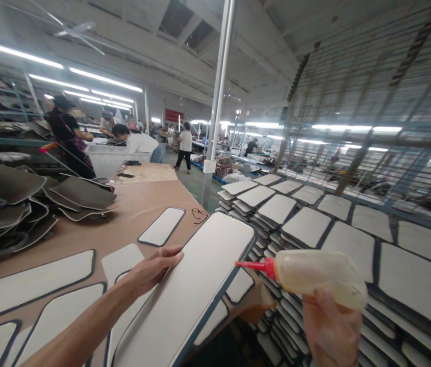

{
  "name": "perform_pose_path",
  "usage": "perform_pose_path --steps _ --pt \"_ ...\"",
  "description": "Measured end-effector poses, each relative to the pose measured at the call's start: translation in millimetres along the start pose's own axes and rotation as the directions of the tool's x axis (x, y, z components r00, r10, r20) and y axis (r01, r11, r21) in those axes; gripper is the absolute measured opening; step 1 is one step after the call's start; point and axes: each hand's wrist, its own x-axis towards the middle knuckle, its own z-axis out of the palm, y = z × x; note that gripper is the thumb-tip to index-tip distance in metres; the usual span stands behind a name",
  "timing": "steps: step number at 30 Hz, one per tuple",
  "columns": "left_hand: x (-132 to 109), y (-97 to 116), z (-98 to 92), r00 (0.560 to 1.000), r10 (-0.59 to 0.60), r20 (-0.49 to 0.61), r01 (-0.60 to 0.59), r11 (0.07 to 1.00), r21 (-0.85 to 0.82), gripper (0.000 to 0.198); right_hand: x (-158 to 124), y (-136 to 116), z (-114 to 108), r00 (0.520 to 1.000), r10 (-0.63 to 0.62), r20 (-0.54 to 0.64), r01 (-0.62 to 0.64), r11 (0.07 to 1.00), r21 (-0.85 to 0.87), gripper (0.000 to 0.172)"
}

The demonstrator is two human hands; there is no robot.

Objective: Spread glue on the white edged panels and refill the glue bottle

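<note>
The long bench (138,204), covered in brown paper, ran from the lower left toward a white vertical post (220,92). To its right stood stacked rows of white rounded-rectangular panels with dark edging (353,244), filling the area beside the bench. A pile of dark grey curved fabric pieces (12,204) lay on the far left of the bench. Several flat white panels with dark borders (27,285) lay spread on the bench surface.

One long white rounded panel with a dark blue rim (196,285) lay tilted over the right edge of the bench, on top of the other panels. The left hand (152,270) rested on its left edge, fingers (171,256) extended and flat, holding the panel in place.

The right hand (330,331) was closed around a translucent plastic squeeze bottle with a red nozzle (314,275). The bottle was held horizontally, with its nozzle tip just beside the right rim of the long panel; whether they touched could not be told.

Other persons (70,132) stood at distant benches.
</note>
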Motion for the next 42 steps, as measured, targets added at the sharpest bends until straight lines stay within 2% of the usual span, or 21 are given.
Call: perform_pose_path --steps 5,14,22,34,38,42 --pt "-1 4 6.6 1.0 -0.01 -0.022 0.011 1.0 0.014 0.038 -2 -4 6 0.997 0.078 -0.027 -0.074 0.988 0.133 0.02" --pt "3 5 15.3 0.996 -0.024 -0.084 0.025 1.0 0.018 0.043 -5 -13 5 0.991 0.134 0.014 -0.135 0.983 0.124 0.019" --pt "4 18 32.5 0.993 -0.028 -0.113 0.027 1.0 -0.004 0.045 -8 -13 -2 0.983 0.173 0.065 -0.181 0.97 0.16 0.038" --pt "11 24 40.3 0.984 -0.017 -0.178 0.01 0.999 -0.039 0.03 -14 -20 -9 0.967 0.245 0.067 -0.253 0.955 0.158 0.051" --pt "14 26 41.7 0.983 -0.012 -0.182 0.004 0.999 -0.043 0.022 -18 -21 -10 0.96 0.261 0.1 -0.275 0.946 0.173 0.052" --pt "18 27 39.6 0.98 -0.003 -0.2 -0.006 0.999 -0.044 0.024 -21 -23 -10 0.954 0.276 0.115 -0.292 0.943 0.161 0.056"
